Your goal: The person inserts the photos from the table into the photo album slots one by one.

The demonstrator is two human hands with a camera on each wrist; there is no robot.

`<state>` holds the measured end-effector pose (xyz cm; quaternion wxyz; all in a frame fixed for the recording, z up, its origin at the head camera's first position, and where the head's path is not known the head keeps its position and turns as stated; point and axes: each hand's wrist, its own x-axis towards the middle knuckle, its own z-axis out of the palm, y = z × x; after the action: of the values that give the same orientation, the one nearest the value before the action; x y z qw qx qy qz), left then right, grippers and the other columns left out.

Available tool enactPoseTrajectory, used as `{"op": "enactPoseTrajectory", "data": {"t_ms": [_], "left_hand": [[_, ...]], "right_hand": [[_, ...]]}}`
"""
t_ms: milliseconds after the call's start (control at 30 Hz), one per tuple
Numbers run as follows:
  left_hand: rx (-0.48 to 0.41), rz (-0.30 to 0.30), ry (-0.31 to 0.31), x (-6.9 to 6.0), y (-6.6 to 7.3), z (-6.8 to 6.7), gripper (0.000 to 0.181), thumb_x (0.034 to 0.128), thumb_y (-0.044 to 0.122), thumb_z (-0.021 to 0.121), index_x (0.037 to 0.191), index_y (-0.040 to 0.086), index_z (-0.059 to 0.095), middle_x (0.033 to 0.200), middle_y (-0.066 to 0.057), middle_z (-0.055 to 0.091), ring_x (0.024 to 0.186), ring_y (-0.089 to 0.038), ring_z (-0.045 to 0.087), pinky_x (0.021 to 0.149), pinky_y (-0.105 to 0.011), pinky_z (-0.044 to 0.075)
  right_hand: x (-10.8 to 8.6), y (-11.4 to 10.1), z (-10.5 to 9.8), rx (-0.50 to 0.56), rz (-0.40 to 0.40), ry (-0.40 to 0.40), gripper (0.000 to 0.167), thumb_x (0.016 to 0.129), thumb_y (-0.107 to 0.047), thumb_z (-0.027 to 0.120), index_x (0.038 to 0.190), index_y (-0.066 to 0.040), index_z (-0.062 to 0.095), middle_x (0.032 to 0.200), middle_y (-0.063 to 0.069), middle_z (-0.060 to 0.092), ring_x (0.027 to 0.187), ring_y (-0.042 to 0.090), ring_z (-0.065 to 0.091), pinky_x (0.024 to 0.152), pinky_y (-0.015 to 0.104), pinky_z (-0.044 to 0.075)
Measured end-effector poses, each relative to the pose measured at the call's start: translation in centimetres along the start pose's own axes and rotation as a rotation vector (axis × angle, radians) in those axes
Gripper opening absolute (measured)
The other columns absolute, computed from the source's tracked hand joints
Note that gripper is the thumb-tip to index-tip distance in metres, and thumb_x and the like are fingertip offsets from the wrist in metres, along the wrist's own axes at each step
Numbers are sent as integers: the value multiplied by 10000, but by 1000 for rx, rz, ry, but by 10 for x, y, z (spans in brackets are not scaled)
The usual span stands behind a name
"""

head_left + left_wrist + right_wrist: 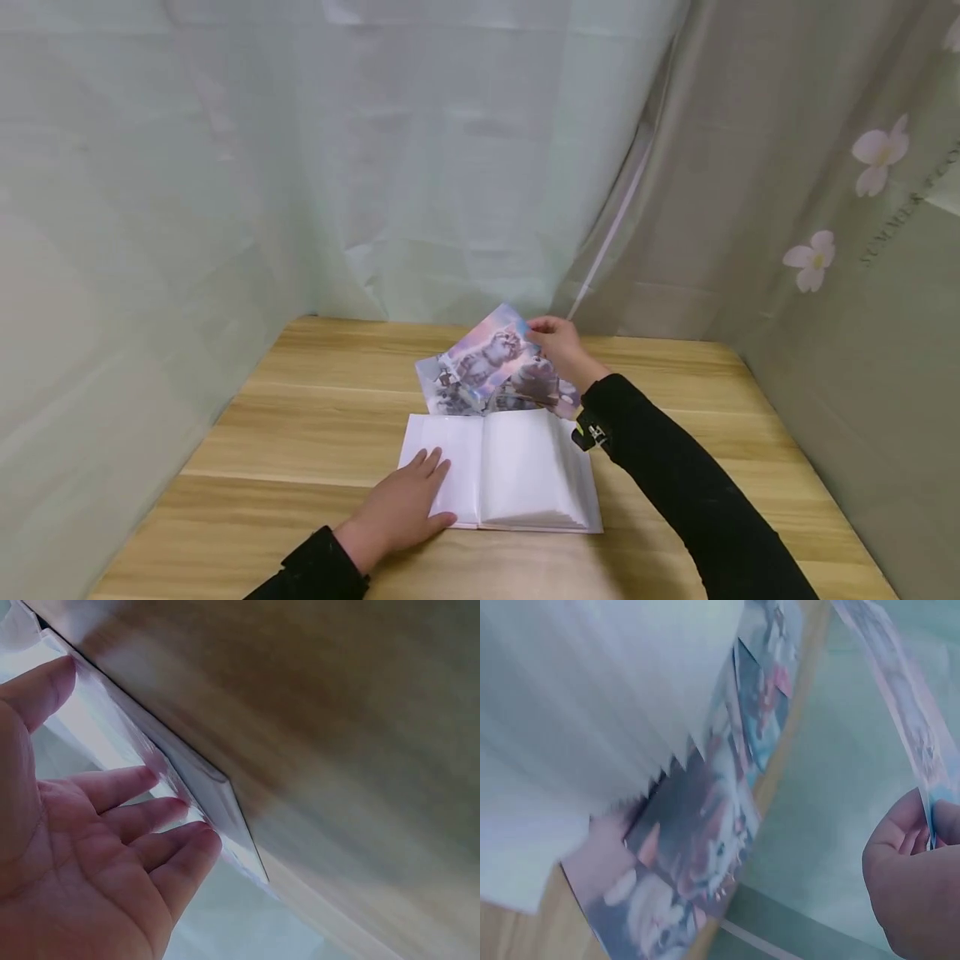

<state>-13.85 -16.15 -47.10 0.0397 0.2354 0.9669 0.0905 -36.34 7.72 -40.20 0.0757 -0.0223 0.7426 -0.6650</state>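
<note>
Black sleeves (682, 475) stretch over a wooden worktop (285, 450), the right one with a small dark device (591, 432) at its cuff. Nearer the viewer, the left hand (405, 504) lies with fingers outstretched, grasping nothing, on the left page of an open white album (517, 467), set midway between the worktop's left and right edges. Past the album's far edge, overlapping picture prints (536, 379) lie toward the worktop's far edge. Above them the right hand (566, 346) pinches one pastel print (491, 354) (a furry animal on pink and blue) by its end, tilted and apart from the pile. Pale curtains (450, 167) hang beyond the far edge, pink flowers (810, 261) decorating the right-hand side.
</note>
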Motion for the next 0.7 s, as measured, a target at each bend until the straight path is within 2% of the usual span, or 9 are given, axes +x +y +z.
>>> {"op": "enactPoseTrajectory", "data": {"t_ms": [133, 200, 300, 533, 600, 700], "left_hand": [[14, 15, 8, 0, 2, 1, 731, 841, 490, 552, 1305, -61, 426, 1360, -224, 348, 1230, -398, 303, 967, -462, 297], [29, 9, 9, 0, 1, 2, 735, 839, 496, 551, 1300, -63, 431, 1358, -219, 355, 1228, -397, 309, 966, -460, 301], [46, 5, 11, -1, -1, 3, 739, 836, 502, 549, 1296, -65, 435, 1357, -211, 361, 1227, -392, 313, 966, -456, 302], [60, -1, 10, 0, 0, 2, 741, 833, 504, 553, 1293, -65, 441, 1351, -204, 374, 1225, -385, 322, 956, -458, 317], [61, -3, 6, 1, 1, 2, 747, 832, 514, 549, 1299, -59, 437, 1356, -198, 370, 1229, -379, 317, 957, -457, 316], [60, -5, 1, 2, 1, 4, 753, 833, 521, 542, 1311, -49, 426, 1366, -191, 359, 1237, -373, 307, 963, -454, 309]], "right_hand": [[5, 10, 10, -34, 42, -16, 158, 863, -45, 605, 1018, -36, 629, 947, 100, 570, 626, 189, 468, 472, 251, 403], [7, 13, 15, -33, 63, -29, 169, 864, -50, 604, 1032, -39, 626, 941, 94, 567, 555, 174, 455, 435, 244, 388], [7, 17, 22, -5, 91, -26, 168, 862, -59, 610, 1029, -43, 624, 937, 90, 561, 548, 184, 447, 446, 259, 383], [6, 28, 36, -13, 83, -7, 150, 864, -49, 603, 1011, -31, 627, 976, 92, 582, 758, 204, 521, 720, 437, 466], [8, 33, 37, -12, 80, 1, 151, 860, -43, 606, 1008, -29, 632, 975, 94, 586, 762, 205, 527, 767, 479, 451], [10, 38, 38, 14, 85, 6, 157, 859, -27, 602, 1013, -16, 622, 964, 96, 575, 741, 192, 518, 767, 478, 447]]}}
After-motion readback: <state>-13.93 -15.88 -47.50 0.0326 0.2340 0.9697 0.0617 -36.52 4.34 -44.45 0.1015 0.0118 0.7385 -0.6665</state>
